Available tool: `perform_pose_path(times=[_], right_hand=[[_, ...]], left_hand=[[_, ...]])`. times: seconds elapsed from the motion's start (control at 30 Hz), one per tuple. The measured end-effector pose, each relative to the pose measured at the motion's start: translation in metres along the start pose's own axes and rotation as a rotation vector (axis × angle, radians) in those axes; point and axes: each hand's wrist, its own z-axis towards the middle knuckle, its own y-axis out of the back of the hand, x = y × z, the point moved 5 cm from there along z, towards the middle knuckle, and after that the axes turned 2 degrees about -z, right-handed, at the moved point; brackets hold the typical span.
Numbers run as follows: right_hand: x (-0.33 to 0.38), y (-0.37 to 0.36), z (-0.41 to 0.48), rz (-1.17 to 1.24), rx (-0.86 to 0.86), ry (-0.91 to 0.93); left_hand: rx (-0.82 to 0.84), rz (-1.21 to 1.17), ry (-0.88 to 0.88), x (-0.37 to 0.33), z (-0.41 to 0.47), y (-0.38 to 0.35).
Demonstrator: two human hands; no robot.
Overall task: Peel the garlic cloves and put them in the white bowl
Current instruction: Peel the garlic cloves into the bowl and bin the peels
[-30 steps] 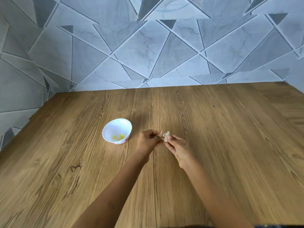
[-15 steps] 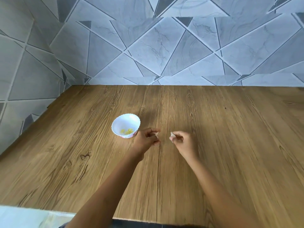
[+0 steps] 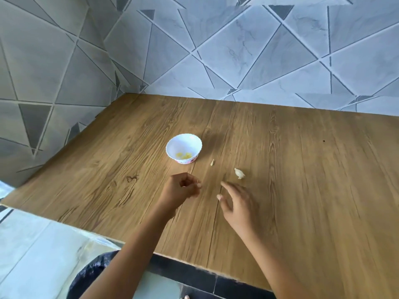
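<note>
The white bowl (image 3: 172, 145) stands on the wooden table (image 3: 302, 190) with yellow peeled cloves (image 3: 184, 156) in its bottom. A pale garlic clove (image 3: 239, 173) lies loose on the wood to the right of the bowl. Between the two lies a small scrap of skin (image 3: 212, 162). My left hand (image 3: 180, 189) hovers just in front of the bowl with its fingers curled in; I see nothing clearly held in it. My right hand (image 3: 236, 201) is spread open, palm down, a little short of the loose clove and not touching it.
The table's front edge (image 3: 138, 242) runs diagonally below my arms. Under it at the lower left is a black bin bag (image 3: 90, 275) on a pale tiled floor. Grey patterned tile walls close the table at the back and left.
My hands have come apart and drawn back toward me. The clove my right hand held now lies on the table, as does a scrap of skin. The view has pulled back and shows the table's edge.
</note>
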Motion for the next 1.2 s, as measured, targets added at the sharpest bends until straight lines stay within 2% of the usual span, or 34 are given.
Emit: perform_pose_path(times=[0.17,0.43,0.53,0.73,0.87,1.03,1.2], right_hand=[[0.007,-0.026,-0.027,-0.094,0.173,-0.014],[0.014,-0.038,-0.035,-0.159,0.287,-0.053],[0.023,-0.036,-0.037,-0.207,0.298,-0.057],[0.032,-0.028,-0.036,-0.268,0.272,-0.076],[0.033,-0.028,-0.04,-0.249,0.261,-0.087],[0.026,-0.03,-0.04,-0.239,0.246,-0.086],[0.024,-0.035,-0.041,-0.198,0.244,-0.094]], left_hand=[[0.047,0.047,0.019,0.013,-0.015,0.01],[0.188,0.376,-0.095,0.02,-0.01,0.021],[0.276,0.455,-0.122,0.019,-0.003,0.021],[0.47,0.468,-0.088,0.015,0.011,0.014],[0.429,0.521,-0.149,0.019,0.004,0.011],[0.31,0.637,-0.318,0.019,-0.009,0.008],[0.297,0.686,-0.377,0.019,-0.01,0.008]])
